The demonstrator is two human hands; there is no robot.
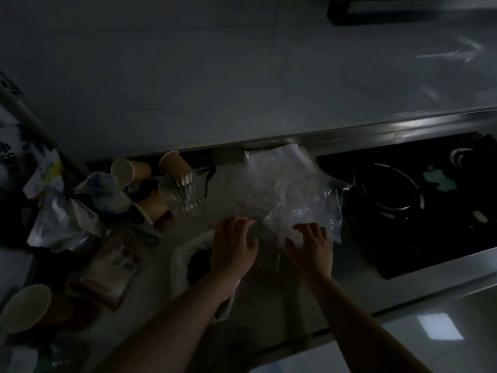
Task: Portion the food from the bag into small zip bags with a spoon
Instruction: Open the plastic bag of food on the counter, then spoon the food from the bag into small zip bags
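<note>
In dim light, the left hand [233,244] and right hand [312,244] pinch clear zip bags [285,189] with curled fingers above a cluttered surface [269,300].

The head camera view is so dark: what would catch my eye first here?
Most likely the pile of clear plastic bags in the middle of the counter, where the left hand and right hand work at its near edge. To the right sits a black gas stove. To the left lies a clutter of paper cups and crumpled packets.
</note>
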